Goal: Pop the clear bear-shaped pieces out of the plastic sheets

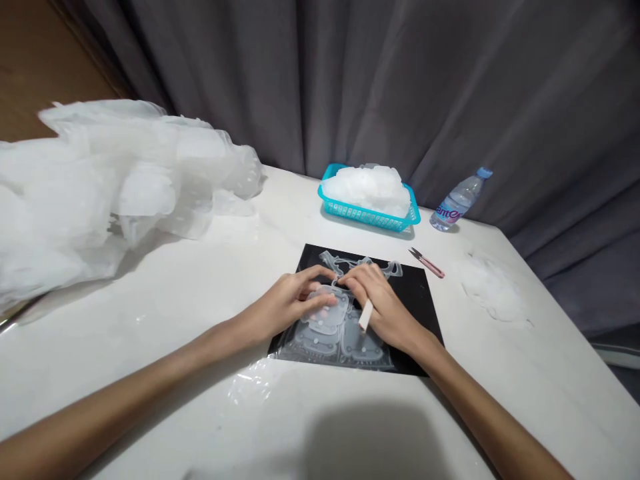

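A black mat (417, 313) lies on the white table, bearing flat translucent pieces (363, 337) and a clear film. Over the mat's left part is my left hand (295, 300), its thumb and fingers curved around the edge of a translucent piece (327, 313). My right hand (377, 297) is closed around a white-handled tool (366, 316), whose tip is hidden. The fingertips of both hands are close together near the top of that piece. Just beyond them sits a curvy translucent frame (395, 269).
Big piles of white translucent material (150, 180) cover the left side. At the back stand a turquoise basket (370, 217) filled with white pieces and a water bottle (456, 205). Pink-handled snips (427, 263) and thin clear scraps (495, 290) lie to the right.
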Available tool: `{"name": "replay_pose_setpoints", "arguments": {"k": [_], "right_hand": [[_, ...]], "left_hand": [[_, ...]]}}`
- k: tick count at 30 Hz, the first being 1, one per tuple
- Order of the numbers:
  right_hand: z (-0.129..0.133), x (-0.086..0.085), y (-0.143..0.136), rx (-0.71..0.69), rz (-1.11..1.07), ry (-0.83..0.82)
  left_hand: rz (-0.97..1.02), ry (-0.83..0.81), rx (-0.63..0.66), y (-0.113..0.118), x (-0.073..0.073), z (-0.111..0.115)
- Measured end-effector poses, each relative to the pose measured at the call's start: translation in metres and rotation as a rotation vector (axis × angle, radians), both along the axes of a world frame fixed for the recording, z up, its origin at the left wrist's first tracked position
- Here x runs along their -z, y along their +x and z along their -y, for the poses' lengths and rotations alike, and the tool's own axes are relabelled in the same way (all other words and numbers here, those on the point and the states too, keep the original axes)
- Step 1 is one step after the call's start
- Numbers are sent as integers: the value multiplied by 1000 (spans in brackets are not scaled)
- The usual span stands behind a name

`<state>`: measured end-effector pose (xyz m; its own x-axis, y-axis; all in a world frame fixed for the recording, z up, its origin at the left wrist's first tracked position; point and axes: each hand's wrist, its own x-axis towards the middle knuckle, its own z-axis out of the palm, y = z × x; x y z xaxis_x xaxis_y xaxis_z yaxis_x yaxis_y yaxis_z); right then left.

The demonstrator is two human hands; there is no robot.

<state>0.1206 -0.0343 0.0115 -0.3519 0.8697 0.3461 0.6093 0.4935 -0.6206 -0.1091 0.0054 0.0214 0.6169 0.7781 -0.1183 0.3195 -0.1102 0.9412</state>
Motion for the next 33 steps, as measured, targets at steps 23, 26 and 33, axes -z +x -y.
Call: {"name": "replay_pose_setpoints", "arguments": {"k": [23,26,33], "right_hand": [[-7,-2,23,340,-134,139],[13,-16,17,101,-250,11],[29,-21,5,18,-317,52]], "left_hand": [[298,-141,8,8,-9,23],[410,-232,-15,10,-6,18],[427,-212,-13,8,-2,12]]}}
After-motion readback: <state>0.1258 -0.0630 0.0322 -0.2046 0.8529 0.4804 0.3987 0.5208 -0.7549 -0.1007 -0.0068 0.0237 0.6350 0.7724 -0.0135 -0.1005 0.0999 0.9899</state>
